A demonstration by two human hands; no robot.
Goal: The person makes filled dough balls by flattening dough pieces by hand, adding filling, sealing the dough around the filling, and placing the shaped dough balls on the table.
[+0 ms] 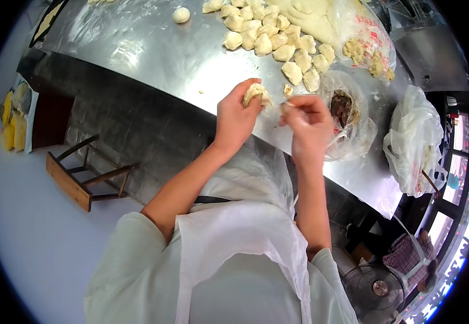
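Observation:
My left hand is closed around a small piece of dough with a gathered, uneven top, above the front edge of the metal table. Just to its right, my right hand has its fingers curled together, slightly blurred; whatever they may pinch is too small to make out. Several dough pieces lie beyond my hands. A small yellowish scrap rests between them and my hands. Beside my right hand sits an open plastic bag with dark filling inside.
A round dough ball lies at the back. A large dough sheet and a plastic bag with crumbly lumps are at the back right. Another white bag is at the right. A wooden stool, a fan and a person are below the table.

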